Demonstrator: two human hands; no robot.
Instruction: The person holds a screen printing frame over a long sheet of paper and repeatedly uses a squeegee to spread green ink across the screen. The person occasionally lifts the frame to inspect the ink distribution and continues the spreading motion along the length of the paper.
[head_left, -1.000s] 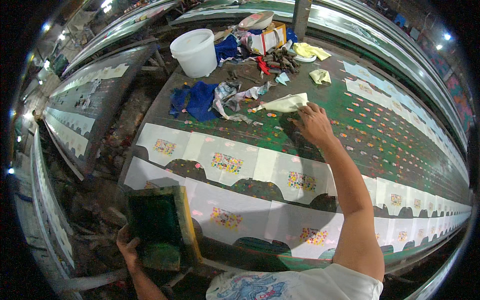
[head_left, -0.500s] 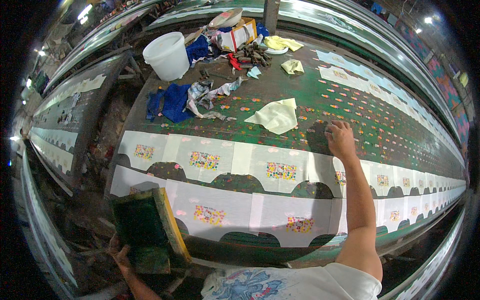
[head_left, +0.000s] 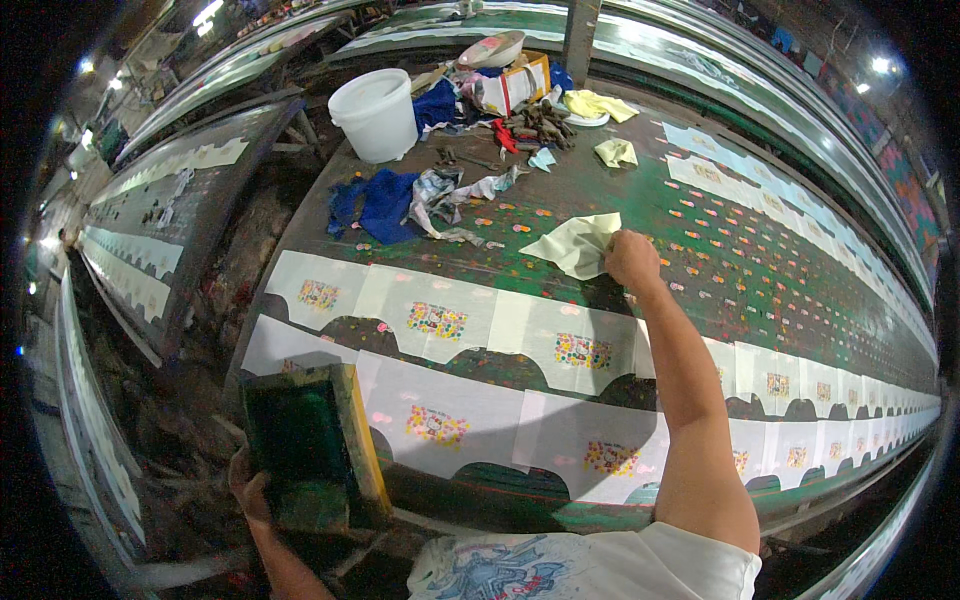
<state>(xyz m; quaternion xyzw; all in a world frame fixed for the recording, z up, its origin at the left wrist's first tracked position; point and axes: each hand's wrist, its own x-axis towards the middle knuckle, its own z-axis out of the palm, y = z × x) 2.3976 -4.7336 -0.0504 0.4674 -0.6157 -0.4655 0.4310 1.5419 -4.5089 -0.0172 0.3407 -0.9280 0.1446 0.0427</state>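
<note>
At the lower left, my left hand (head_left: 250, 492) grips the side of a screen printing frame (head_left: 362, 440). The frame has a yellowish wooden edge and a dark green mesh, and is held tilted beside the table's near edge. My right arm reaches over the table, and my right hand (head_left: 632, 260) has its fingers closed at the right edge of a pale yellow cloth (head_left: 568, 248). The cloth lies crumpled on the stained tabletop; the fingertips are partly hidden. Below it run two rows of white fabric pieces (head_left: 470, 385) with colourful dotted cartoon prints.
A white bucket (head_left: 375, 118) stands at the far left of the table, near blue rags (head_left: 385, 205) and a heap of dark rolled pieces (head_left: 540, 128). A yellow cloth (head_left: 600, 105) lies behind. Another long printing table (head_left: 150, 215) stands to the left across a gap.
My right hand has moved left from the bare tabletop to the pale yellow cloth and closed at its edge. The view has shifted slightly; my left hand still holds the frame.
</note>
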